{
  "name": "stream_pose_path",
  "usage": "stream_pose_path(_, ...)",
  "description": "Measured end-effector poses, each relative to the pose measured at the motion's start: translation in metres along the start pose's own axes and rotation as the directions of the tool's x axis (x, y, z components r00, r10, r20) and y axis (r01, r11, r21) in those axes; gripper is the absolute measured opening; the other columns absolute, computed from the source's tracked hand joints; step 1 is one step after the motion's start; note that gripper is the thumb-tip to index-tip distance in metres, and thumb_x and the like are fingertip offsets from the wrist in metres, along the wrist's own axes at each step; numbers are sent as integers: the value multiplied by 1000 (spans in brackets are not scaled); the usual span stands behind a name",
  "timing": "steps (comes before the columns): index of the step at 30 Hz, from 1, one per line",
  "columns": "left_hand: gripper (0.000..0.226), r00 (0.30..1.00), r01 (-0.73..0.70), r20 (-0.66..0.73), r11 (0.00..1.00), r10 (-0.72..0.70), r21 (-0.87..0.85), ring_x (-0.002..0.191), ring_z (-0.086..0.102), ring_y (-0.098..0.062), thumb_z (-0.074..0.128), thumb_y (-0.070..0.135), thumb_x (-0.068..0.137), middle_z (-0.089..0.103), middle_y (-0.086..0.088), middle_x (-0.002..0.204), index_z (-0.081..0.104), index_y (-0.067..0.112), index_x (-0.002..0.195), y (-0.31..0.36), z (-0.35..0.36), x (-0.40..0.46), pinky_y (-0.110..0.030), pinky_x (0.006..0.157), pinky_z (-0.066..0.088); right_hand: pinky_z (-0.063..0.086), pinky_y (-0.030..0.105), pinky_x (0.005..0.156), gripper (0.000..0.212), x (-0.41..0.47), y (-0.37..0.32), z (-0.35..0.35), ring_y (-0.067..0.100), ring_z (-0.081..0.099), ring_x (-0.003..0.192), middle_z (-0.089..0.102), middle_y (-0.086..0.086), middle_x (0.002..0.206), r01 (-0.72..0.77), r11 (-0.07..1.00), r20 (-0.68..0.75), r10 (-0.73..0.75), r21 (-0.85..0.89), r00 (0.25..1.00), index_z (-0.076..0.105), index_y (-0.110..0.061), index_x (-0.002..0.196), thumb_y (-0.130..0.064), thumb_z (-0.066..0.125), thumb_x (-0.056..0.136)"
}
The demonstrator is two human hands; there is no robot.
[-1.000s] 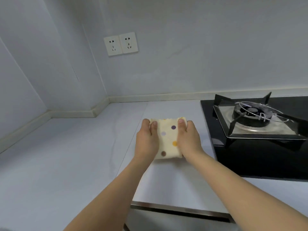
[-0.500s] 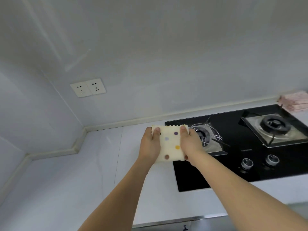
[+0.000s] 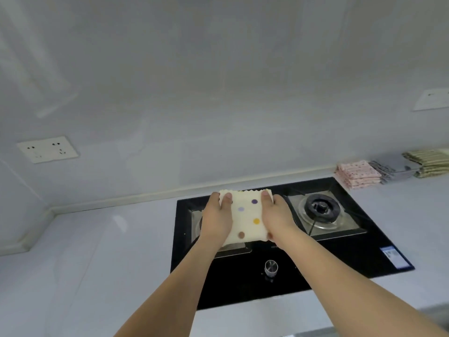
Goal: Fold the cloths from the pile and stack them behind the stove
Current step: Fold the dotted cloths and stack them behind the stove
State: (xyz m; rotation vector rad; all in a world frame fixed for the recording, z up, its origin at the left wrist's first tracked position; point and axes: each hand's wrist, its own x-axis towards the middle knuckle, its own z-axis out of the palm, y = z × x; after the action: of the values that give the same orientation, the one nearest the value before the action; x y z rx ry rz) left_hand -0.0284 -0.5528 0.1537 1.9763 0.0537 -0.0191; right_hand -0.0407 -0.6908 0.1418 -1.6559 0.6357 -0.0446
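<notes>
Head view showed the left hand [image 3: 216,218] and right hand [image 3: 277,216] clamping the folded dotted cloth [image 3: 246,218] by 2 sides above the stove [image 3: 279,242], likely keeping folds together for stacking.

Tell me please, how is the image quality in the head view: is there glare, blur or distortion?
Head view: soft, even light, no hard shadows; a pale glare patch lies on the counter left of the stove. Wide-angle distortion bends the wall line. The dotted cloth between the left hand and right hand looks sharp; the folded stacks at far right look soft.
</notes>
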Motion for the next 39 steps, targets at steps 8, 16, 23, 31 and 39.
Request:
stream_pose_path(8,25,995,-41,96,997,35,62,79,51,-20,36,37,103,53,0,84,44,13,97,43,114,20,-35,70,42,41,23,42,43,56,6,-102,29,62,92,61,7,104,-86,996,-91,88,20,992,48,-18,114,-54,34,97)
stream_pose_path(16,27,978,-27,210,997,11,74,72,46,-3,34,38,104,49,9,83,41,11,105,111,286,24,-28,70,37,49,29,50,43,140,27,-264,28,65,87,63,8,103,-120,987,-165,137,109,977,51,-15,110,-53,36,97)
stream_pose_path(23,47,975,79,198,991,-98,104,105,53,-23,34,40,103,54,-1,114,42,8,136,164,424,30,-36,89,43,55,38,61,35,216,23,-396,33,67,86,68,14,100,-176,970,-68,190,169,980,60,-14,103,-42,39,98)
stream_pose_path(31,36,961,93,254,994,-106,63,86,55,-27,40,39,100,61,-19,108,51,6,109,192,527,72,-32,71,40,43,33,62,18,285,30,-482,34,61,86,64,18,96,-212,974,-134,222,79,966,59,-12,82,-7,42,88)
stream_pose_path(39,23,879,189,442,982,-181,26,63,58,-25,37,14,92,59,-9,83,50,8,111,246,667,96,-25,40,42,38,28,48,24,377,44,-609,27,55,70,60,12,87,-198,980,-258,188,-15,948,60,-10,98,-9,37,92)
